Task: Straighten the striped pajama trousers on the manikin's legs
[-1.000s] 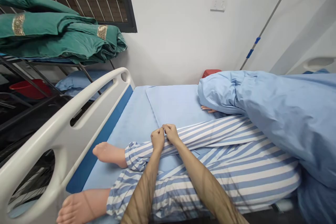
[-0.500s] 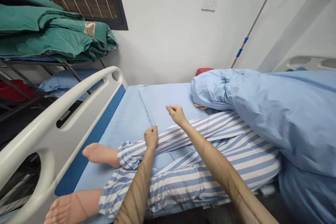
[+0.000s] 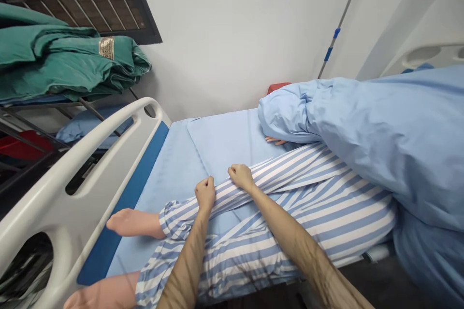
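Now: R hand [image 3: 240,176], lifted clear 0.5 s ago, is back down, fisted on the striped trouser leg [image 3: 290,176]. L hand [image 3: 205,192] unchanged, fist pinching same fabric just beside. Leg lies across bed sheet [image 3: 224,140].

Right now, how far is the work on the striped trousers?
Done: the quilt lies folded back off the legs, and both legs are inside the trousers. In hand: the left hand and right hand both grip cloth of the far trouser leg. Left, probably: the cuff by the far foot is bunched, and the quilt does not yet cover the legs.
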